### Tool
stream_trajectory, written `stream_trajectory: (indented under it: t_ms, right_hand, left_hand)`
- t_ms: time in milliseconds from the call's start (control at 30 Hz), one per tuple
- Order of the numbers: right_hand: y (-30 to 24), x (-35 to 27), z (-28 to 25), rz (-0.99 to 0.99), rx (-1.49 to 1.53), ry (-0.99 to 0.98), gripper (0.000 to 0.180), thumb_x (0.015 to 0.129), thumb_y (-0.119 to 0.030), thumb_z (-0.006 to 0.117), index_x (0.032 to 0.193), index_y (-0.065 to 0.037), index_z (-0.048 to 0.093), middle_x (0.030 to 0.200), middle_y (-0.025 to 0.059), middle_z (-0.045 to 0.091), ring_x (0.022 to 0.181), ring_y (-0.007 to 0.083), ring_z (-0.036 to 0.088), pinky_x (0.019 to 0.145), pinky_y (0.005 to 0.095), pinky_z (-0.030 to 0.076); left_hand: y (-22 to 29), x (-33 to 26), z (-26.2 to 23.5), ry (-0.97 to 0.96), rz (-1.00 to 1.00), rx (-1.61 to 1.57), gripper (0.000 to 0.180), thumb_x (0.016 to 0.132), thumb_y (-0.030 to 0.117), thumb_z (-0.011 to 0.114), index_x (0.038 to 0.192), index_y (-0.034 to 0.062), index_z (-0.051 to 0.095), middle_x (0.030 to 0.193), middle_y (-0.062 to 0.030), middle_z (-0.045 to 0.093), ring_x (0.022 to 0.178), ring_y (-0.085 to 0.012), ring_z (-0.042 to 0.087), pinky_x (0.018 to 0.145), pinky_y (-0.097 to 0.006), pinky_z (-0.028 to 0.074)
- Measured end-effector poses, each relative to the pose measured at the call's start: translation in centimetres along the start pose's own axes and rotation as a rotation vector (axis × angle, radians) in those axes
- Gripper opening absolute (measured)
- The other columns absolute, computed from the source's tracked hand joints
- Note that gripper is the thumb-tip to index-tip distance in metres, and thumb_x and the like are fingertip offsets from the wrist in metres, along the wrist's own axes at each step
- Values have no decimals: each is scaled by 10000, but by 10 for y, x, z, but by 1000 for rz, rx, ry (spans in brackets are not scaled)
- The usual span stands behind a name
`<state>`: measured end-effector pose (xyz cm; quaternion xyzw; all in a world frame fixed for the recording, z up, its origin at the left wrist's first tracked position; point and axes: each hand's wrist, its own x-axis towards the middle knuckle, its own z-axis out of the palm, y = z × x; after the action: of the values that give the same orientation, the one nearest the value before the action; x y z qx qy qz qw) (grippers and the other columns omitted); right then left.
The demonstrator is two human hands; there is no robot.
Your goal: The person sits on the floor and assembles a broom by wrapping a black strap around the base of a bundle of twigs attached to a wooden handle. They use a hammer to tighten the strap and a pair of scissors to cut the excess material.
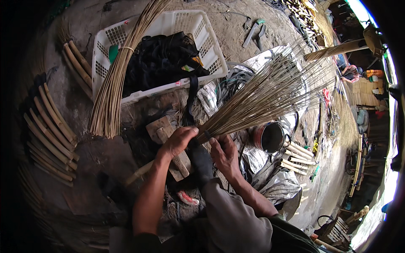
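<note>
A bundle of thin broom sticks (261, 90) fans out to the upper right, its narrow end between my hands. My left hand (179, 142) is closed around that narrow end, thumb lying along it. Fingers bent, my right hand (224, 154) pinches close beside the bundle, where a dark strip (206, 134) crosses the sticks and meets its thumb. The exact grip of the right fingers is partly hidden. Below the hands is my dark-covered foot (200, 162), next to a wooden block (162, 130) with a crosspiece.
A white plastic crate (215, 50) holds black strips (162, 61); a tied stick bundle (120, 76) leans across its left side. Curved pale poles (50, 126) lie at left. To the right are a round can (270, 137), short pale handles (299, 157) and crumpled silvery sheeting (280, 185).
</note>
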<state>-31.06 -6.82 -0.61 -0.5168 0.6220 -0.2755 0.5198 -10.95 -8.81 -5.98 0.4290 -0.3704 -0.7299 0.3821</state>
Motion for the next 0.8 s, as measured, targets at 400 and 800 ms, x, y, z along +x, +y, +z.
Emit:
stream_trajectory:
  t_ms: [400,800]
  right_hand:
    - [-14,1,17,148,126,60,306,1041,-295,665,1010,-5,573,675,17,582,551,92,555,498,264,447]
    - [19,-53,-56,-26,-287,-185,306,1082,-290,528,1057,0,621,861,134,571,753,250,544,716,392,452]
  left_hand:
    - [-11,10,-4,-86,-218,36,526,1031,533,594,1149,43,747,990,-24,719,914,-111,649,688,-274,551]
    - [-2,15,-2,-13,-233,44,658,924,626,694,1089,-9,751,763,-38,638,655,-115,620,559,-281,557]
